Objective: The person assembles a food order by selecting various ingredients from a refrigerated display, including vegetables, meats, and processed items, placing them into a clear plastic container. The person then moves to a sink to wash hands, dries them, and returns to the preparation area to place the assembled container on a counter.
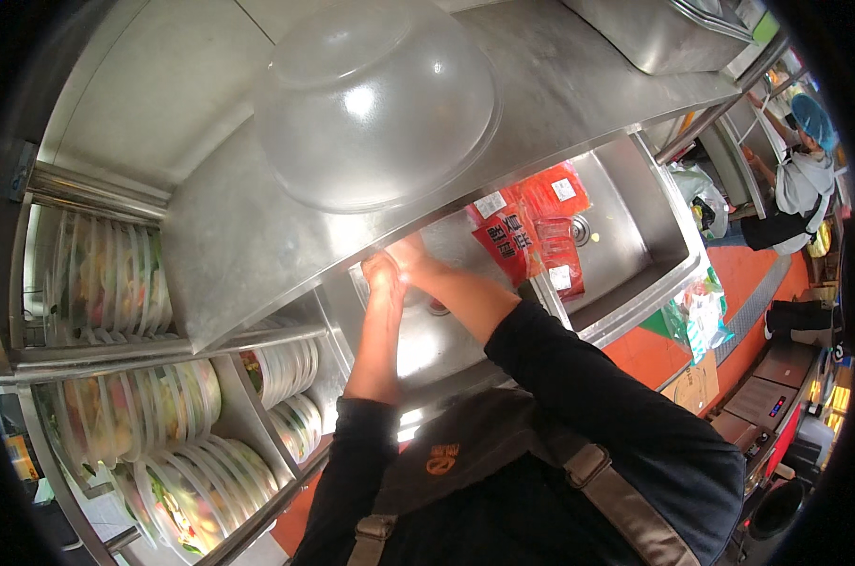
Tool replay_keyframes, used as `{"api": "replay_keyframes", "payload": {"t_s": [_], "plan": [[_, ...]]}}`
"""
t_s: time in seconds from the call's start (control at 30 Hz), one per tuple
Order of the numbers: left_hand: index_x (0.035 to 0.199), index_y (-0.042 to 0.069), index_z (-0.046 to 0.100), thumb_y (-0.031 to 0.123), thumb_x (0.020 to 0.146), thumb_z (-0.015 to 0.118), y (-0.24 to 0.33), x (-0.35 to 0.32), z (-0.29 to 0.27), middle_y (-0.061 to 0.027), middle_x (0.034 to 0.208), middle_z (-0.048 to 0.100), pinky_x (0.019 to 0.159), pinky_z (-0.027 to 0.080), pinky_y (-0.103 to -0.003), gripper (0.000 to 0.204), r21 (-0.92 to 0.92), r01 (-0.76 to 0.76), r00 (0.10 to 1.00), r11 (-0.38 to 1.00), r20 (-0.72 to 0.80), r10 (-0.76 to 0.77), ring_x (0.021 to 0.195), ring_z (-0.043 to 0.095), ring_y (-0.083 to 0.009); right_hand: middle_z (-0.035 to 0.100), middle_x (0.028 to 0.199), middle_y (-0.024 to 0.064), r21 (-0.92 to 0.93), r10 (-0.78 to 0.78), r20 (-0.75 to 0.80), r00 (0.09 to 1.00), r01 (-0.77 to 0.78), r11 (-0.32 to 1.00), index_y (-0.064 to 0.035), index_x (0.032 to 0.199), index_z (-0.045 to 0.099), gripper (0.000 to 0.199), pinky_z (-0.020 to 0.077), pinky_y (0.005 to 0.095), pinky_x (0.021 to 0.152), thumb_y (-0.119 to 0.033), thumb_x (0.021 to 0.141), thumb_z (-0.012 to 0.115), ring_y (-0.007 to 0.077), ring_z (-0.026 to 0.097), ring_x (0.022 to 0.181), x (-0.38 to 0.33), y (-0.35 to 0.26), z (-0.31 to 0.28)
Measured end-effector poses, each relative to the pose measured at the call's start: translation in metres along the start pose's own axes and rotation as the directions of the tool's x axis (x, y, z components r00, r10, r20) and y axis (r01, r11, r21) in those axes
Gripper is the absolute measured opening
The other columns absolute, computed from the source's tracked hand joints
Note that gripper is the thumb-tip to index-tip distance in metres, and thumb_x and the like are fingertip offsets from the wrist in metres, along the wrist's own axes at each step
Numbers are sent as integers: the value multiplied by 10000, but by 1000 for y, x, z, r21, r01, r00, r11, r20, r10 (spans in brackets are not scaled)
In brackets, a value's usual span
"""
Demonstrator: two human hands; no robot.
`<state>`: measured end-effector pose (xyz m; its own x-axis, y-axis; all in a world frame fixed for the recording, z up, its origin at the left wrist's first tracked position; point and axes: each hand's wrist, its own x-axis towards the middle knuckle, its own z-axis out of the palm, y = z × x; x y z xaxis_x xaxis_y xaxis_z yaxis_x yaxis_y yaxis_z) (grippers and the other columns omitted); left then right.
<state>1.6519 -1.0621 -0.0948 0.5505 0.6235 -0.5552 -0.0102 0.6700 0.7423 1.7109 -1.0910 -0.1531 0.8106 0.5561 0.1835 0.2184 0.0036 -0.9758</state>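
Observation:
Both my hands meet over the left basin of a steel double sink (437,363), just under the front edge of a steel shelf. My left hand (382,271) presses against my right hand (410,253), wrists close together. The shelf edge and bright glare hide most of the fingers, so I cannot make out how they are bent. No object shows in either hand. To the right of them, several red plastic packets (550,198) with white labels lie over the divider and into the right basin (625,241).
A large translucent bowl (375,113) rests upside down on the shelf (229,255), above my hands. Racks at left hold several lidded food containers (130,415). A steel pan (663,38) stands far right. Beyond the sink, a person in a blue hair cap (809,123) stands over the red floor.

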Motion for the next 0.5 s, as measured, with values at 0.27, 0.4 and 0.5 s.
{"api": "replay_keyframes", "payload": {"t_s": [0.27,0.4,0.5], "plan": [[1162,51,620,424,1048,390,13,34,-23,-132,970,672,784,579,-458,453,-33,255,960,966,128,-249,893,666,-288,711,868,185,-497,-204,189,960,273,824,-93,932,697,179,542,461,660,-219,867,587,343,697,734,-23,-50,-19],[868,108,612,367,1024,430,18,51,-55,-105,674,592,447,455,-374,352,96,513,702,853,526,-481,507,525,-214,612,777,125,279,654,517,553,-830,482,-49,913,637,227,483,378,560,-253,946,543,286,635,711,-11,-60,-29],[1053,94,649,338,1013,413,7,54,-64,-91,625,568,375,415,-372,342,-191,562,636,805,721,-274,420,468,-183,574,703,99,574,568,611,551,-803,162,-50,871,617,226,438,369,436,-232,969,524,230,594,602,-4,-52,-22]]}}
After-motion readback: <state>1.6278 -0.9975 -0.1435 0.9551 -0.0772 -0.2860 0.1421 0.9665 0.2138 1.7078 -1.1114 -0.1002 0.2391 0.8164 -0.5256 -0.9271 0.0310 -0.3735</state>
